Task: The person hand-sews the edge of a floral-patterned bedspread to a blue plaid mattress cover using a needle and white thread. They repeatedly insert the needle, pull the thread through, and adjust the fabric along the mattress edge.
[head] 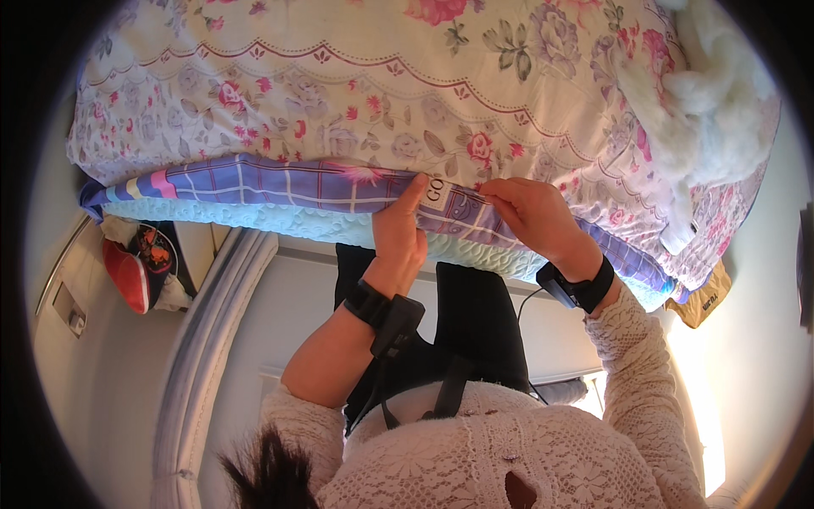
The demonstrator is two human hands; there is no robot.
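Observation:
A floral fabric cover [381,95] lies spread over a bed-like surface before me. Along its near edge runs a blue-purple plaid fabric [267,184], with a light blue quilted layer [292,223] beneath it. My left hand [400,223] rests on the plaid band, its thumb pressing at the seam beside a white printed patch [435,193]. To the right of that patch, my right hand [534,213] pinches the edge where floral and plaid fabrics meet. Whether a small tool is between its fingertips cannot be told. Both wrists wear black straps with devices.
White fluffy filling [718,108] is heaped on the cover at the right. A brown paper bag [703,299] sits below the right corner. At the left are a red and white object [127,273] and a grey curtain [210,356]. A dark cable hangs by my right wrist.

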